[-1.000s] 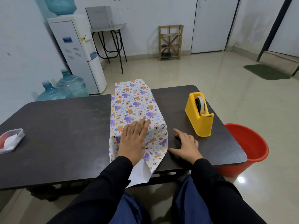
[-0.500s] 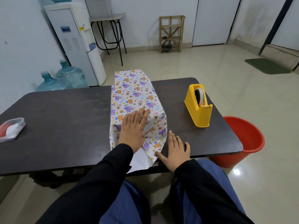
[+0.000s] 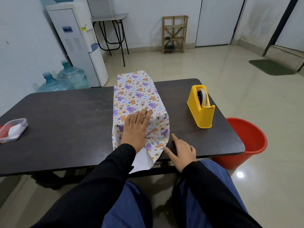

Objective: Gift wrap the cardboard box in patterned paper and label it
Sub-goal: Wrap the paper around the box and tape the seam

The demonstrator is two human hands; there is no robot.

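Pastel animal-print paper (image 3: 138,96), yellow tape dispenser (image 3: 201,109), dark table (image 3: 65,120), red bucket (image 3: 246,142).

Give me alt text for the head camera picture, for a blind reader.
A person's left hand presses flat on a box wrapped in animal-patterned paper on a dark table, while the right hand rests beside its loose near end. A yellow tape dispenser stands to the right.

Your patterned wrapping paper (image 3: 138,96) covers the cardboard box completely, so none of the box shows. Your left hand (image 3: 136,129) hides the stretch of paper beneath its palm. The clear plastic container (image 3: 14,130) at your far left is cut by the frame edge, its red and white contents unclear. The dark table (image 3: 65,120) hides part of the round red plastic bucket (image 3: 246,142).
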